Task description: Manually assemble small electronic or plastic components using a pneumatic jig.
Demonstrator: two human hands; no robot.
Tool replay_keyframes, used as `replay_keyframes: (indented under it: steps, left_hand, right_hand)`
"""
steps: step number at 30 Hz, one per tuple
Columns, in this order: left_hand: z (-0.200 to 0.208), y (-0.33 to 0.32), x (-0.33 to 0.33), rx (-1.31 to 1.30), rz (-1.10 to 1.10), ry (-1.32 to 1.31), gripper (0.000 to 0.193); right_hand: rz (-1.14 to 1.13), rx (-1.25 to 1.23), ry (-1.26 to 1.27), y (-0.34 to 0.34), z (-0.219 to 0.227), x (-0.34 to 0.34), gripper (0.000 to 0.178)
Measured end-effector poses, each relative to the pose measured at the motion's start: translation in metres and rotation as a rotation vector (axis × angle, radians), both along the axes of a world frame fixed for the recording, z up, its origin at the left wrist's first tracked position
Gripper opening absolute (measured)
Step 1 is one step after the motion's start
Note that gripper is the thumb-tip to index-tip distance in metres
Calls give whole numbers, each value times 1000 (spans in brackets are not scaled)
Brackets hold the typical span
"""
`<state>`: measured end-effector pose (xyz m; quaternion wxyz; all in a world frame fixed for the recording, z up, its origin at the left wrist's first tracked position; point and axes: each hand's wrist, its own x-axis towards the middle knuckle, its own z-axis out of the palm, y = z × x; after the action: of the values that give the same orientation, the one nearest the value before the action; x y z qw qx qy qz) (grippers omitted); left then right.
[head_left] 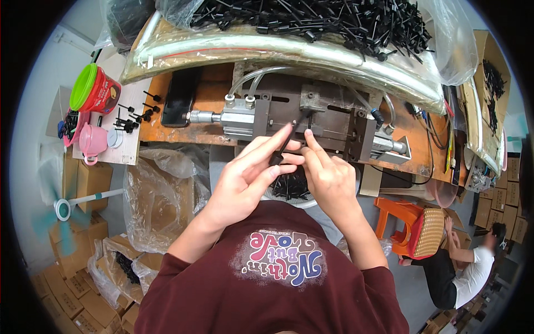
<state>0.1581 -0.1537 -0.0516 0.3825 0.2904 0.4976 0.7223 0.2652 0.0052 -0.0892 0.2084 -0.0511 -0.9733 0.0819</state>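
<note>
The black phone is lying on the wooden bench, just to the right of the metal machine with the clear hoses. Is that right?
No, the side is wrong. The head view shows the black phone lying on the wooden bench just to the left of the metal machine with the clear hoses.

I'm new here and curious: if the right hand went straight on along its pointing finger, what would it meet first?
The right hand would probably meet the slim dark piece just past its fingertip, then the grey metal block; depth is unclear, so finger and piece may already touch.
</note>
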Motion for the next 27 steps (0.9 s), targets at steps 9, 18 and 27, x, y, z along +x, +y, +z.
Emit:
replay_keyframes:
  steps: [9,18,27]
  left_hand:
    - [-7,-1,-1,-200,263,869,27]
    - [-56,35,11,-313,231,1413,26]
    - [-55,48,1,-394,165,1560,27]
  right_hand:
    - [-19,-359,232,50,66,-28,23]
    - [-40,151,248,126,115,-121,42]
    - [-39,-113,176,168,110,-126,20]
